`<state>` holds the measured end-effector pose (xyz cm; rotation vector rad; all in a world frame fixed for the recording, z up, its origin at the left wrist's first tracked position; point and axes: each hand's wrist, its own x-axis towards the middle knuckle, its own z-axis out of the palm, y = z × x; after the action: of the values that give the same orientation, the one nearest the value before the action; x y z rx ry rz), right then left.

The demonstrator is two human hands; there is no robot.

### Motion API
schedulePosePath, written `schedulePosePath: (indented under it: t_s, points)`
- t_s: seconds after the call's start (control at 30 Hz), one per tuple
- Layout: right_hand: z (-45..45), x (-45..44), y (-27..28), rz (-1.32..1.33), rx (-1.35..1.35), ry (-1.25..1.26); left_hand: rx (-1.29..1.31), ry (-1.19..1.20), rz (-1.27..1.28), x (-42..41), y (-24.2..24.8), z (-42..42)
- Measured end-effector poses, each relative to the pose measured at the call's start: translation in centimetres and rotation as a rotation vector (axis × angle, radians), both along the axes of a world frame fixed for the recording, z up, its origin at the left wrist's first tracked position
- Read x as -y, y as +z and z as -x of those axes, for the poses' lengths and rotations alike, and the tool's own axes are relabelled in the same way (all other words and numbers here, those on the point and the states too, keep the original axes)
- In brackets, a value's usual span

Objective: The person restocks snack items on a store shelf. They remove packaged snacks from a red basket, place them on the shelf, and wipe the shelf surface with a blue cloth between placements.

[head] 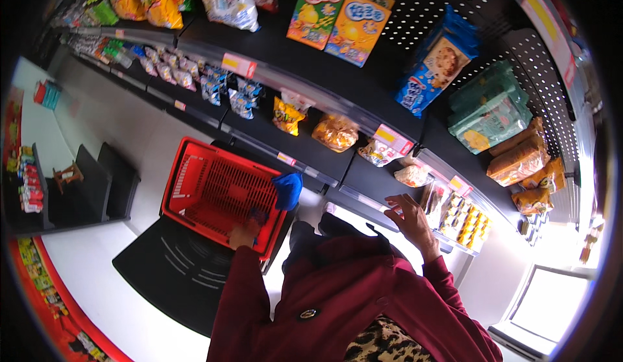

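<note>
My left hand [245, 234] reaches over the near edge of a red plastic shopping basket [173, 179]. A small dark blue and reddish item [258, 217] is at its fingers, too blurred to tell whether it is gripped. On the basket's right rim rests a bright blue packet or pouch [288, 190]. My right hand [413, 223] is raised by the front edge of the lower shelf [362, 197], fingers apart and holding nothing. Close beyond it lie a pale snack bag [412, 175] and yellow-wrapped packs [473, 226].
Above runs an upper shelf [292, 77] carrying snack boxes [357, 28], a blue cookie pack [433, 67] and green packs [491, 114]. A black slotted panel [185, 264] extends below the basket. Black shelving [92, 182] stands at the left.
</note>
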<state>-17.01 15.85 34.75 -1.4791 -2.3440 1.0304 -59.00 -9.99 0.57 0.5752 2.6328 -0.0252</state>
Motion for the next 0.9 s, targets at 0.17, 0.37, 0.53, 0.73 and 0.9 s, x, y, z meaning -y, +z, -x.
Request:
schedulePosePath:
  t_s: [0.17, 0.37, 0.53, 0.73, 0.9]
  points:
    - [0.2, -2.0, 2.3, -0.074, -0.128, -0.170, -0.057, -0.080, -0.145, -2.7, 5.7, 1.4]
    - [0.9, -7.4, 5.9, -0.283, -0.372, -0.308, 0.439, -0.120, -1.039, -16.0, 18.3, 0.5]
    - [2.4, -13.0, 7.3, -0.436, -0.505, -0.397, 0.631, -0.446, -1.250, -28.5, 34.8, -7.4]
    - [3.0, -17.4, 7.6, -0.402, -0.679, -0.483, 0.768, -0.871, -1.333, -40.2, 44.7, -16.1]
    - [4.0, -19.4, 7.2, -0.396, -0.727, -0.462, 0.702, -0.996, -1.368, -47.4, 45.9, -18.7]
